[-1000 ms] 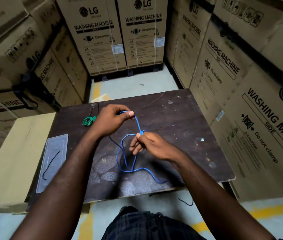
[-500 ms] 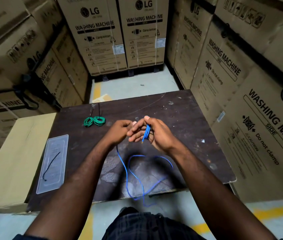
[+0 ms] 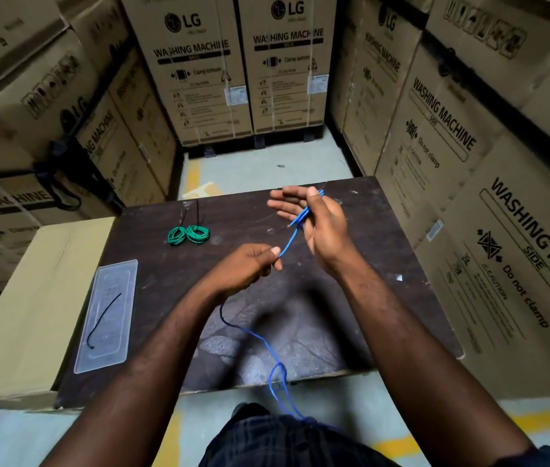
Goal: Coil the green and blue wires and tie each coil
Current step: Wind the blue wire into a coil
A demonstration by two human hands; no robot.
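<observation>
Left hand (image 3: 250, 267) pinches the blue wire (image 3: 288, 243); right hand (image 3: 324, 227) thumb-pins its loops; best keep tension even, turns equal.

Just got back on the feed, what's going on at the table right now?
A person is coiling the blue wire by hand. The right hand holds a few loops against its fingers; the left hand pinches the strand leading to them. The rest trails across the table and off its near edge. Two green coils lie already wound farther back. A black tie sits on a clear tray at the left.
</observation>
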